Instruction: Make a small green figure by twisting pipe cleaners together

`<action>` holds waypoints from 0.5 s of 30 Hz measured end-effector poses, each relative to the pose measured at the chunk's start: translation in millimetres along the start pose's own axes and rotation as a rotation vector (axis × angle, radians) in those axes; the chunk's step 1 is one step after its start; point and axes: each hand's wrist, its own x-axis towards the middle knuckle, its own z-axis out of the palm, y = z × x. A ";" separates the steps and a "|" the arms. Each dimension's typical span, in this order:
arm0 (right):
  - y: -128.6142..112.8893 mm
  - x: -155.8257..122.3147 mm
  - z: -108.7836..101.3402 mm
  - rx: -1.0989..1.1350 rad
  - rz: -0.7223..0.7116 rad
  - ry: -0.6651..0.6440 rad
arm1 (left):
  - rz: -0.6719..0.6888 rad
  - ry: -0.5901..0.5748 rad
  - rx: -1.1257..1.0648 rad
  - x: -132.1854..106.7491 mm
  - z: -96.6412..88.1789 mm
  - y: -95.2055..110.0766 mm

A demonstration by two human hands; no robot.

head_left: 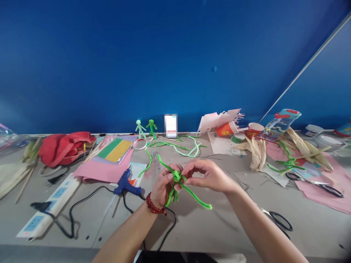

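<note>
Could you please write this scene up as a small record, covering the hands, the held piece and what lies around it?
Left hand: holds the bright green fuzzy piece
Right hand: fingers at the piece's right side; grip unclear
Held piece: knotted middle, strands sticking out
Left of hands: blue glue gun, white power strip
Beyond hands: clear ruler, pale green figure and darker green figure, both upright
Right, back: red paper cup, tipped over

A bright green pipe-cleaner figure [177,176], knotted centrally, strands [197,198] splayed, is held in the left hand [160,186].
</note>
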 end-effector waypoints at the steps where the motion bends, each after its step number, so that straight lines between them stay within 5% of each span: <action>1: 2.1 0.7 -0.6 0.035 0.001 -0.012 | -0.004 0.008 -0.005 -0.1 -0.2 -0.3; 6: 10.8 4.8 -0.7 0.157 -0.046 -0.030 | -0.021 -0.040 -0.069 -0.2 -3.8 -3.5; 15: 14.4 10.8 7.7 0.028 -0.184 0.098 | -0.016 -0.052 -0.028 0.3 -8.8 -6.2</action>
